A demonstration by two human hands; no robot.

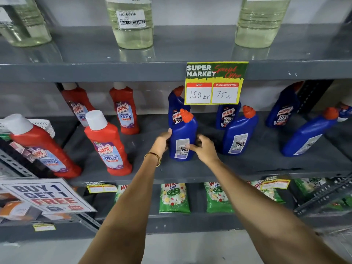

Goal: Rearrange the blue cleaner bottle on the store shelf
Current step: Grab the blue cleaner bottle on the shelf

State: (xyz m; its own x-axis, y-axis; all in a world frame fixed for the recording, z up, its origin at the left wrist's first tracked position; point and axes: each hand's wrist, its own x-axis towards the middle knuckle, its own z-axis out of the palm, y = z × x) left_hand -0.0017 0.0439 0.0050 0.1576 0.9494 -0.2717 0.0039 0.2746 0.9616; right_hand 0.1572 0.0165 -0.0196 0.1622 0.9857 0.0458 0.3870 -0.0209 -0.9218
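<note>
Grey store shelf (133, 174), stocked cleaner bottles

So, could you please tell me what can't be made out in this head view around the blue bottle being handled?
- Front label of the held blue bottle: faces away; only the back label shows.
- Back-label print: too small, partly covered by the right hand fingers.
- Left hand fingers: hidden behind the bottle.
- Blue bottle behind it: label partly blocked by the held one.
- Bottle behind the price sign: top covered by the sign.
</note>
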